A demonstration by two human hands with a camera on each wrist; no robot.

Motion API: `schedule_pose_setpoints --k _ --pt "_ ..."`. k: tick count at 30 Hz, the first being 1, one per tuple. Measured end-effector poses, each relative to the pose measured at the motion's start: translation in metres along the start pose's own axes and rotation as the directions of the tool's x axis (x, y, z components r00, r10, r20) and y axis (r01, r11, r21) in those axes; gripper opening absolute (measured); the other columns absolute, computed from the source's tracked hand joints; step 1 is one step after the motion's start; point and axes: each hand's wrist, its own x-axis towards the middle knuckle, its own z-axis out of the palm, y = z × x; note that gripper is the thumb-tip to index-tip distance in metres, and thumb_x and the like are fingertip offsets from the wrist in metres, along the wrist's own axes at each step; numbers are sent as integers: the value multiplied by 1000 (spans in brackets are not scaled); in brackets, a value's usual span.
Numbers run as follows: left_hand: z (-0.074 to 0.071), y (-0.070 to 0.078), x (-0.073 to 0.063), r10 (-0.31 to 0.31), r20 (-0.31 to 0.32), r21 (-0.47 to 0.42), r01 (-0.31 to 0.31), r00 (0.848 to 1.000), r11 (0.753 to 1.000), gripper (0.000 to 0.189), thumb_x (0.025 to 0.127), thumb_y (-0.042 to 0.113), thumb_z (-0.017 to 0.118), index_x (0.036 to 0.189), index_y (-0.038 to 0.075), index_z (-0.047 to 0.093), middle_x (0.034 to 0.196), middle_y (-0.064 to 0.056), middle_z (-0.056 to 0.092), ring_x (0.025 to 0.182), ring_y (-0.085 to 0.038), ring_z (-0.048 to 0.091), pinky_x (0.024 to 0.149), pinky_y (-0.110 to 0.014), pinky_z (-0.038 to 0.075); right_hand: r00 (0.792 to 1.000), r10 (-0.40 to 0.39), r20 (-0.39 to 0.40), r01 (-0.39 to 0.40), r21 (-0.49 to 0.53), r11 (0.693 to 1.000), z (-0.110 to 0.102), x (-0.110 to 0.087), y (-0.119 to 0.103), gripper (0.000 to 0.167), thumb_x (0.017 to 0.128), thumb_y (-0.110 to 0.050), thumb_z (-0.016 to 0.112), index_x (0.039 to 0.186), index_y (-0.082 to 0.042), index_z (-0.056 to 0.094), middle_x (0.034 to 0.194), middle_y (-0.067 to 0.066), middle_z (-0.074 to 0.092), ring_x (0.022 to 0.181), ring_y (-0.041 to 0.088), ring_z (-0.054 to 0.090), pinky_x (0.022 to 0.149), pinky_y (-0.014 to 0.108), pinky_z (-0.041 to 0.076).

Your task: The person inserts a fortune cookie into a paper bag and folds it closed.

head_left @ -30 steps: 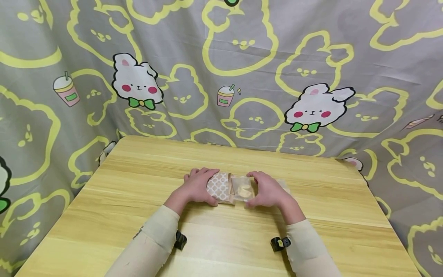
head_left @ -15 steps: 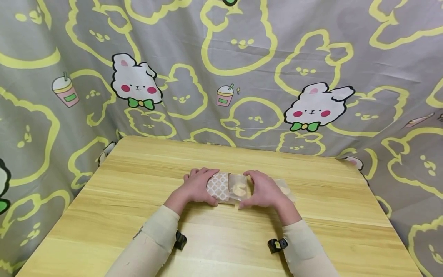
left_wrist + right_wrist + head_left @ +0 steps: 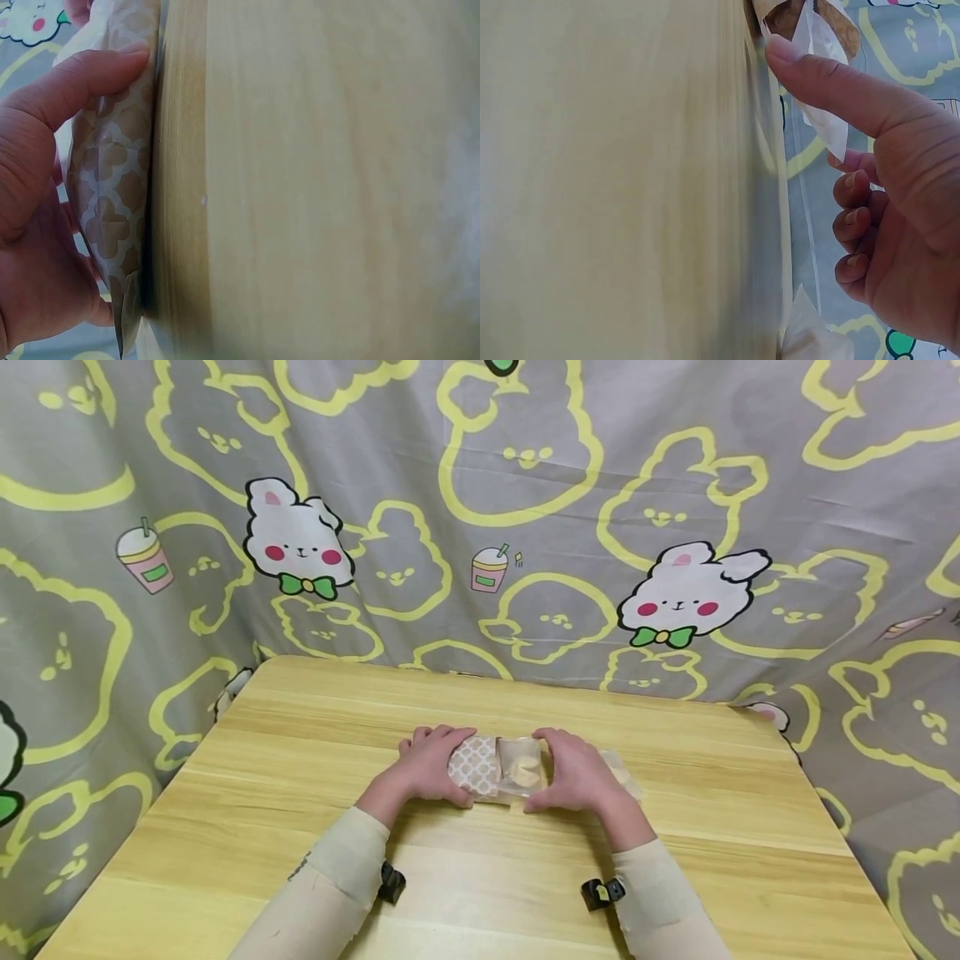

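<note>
On the table lies a brown paper bag [image 3: 474, 767] with a white lattice print, its mouth facing right. My left hand [image 3: 429, 768] grips its closed end, thumb along the near edge and fingers over the far edge. In the left wrist view the thumb presses the bag's side [image 3: 112, 187]. A small translucent packet [image 3: 522, 767] with pale yellow contents sits at the bag's mouth. My right hand [image 3: 579, 772] holds that packet between thumb and fingers at its right end. The right wrist view shows the packet [image 3: 825, 120] against the bag's open mouth [image 3: 787, 16].
Another translucent packet [image 3: 621, 772] lies on the table just right of my right hand, partly hidden by it. The wooden table [image 3: 480, 885] ends at the back against a printed curtain [image 3: 420, 460].
My right hand has moved a little left, bringing the packet to the bag's mouth, then shifted slightly back. More of the other packet shows. My left hand keeps its grip on the bag.
</note>
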Motion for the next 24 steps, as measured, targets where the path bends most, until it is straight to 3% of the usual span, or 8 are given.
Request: schedule_pose_setpoints --k 6,15,24 --pt "0 0 0 3 -1 3 -3 1000 1000 108 59 46 93 153 27 43 144 -4 47 127 -38 34 95 -59 26 1000 -9 15 8 37 999 3 1 -1 114 48 -52 98 141 -9 49 117 6 61 99 22 58 88 43 47" --pt "1 0 0 1 -1 0 -1 1000 1000 108 59 45 94 152 28 43 143 -5 47 127 -37 34 96 -59 26 1000 4 10 -4 -4 1000 5 3 -3 113 48 -52 97 141 -8 50 122 8 61 105 26 58 93 46 45" --pt "1 0 0 9 -1 -5 -9 1000 1000 107 60 45 93 153 27 43 143 -5 47 127 -39 33 96 -59 26 999 -6 50 -4 199 980 10 2 0 116 49 -50 99 145 -10 47 130 8 57 116 23 55 100 44 42"
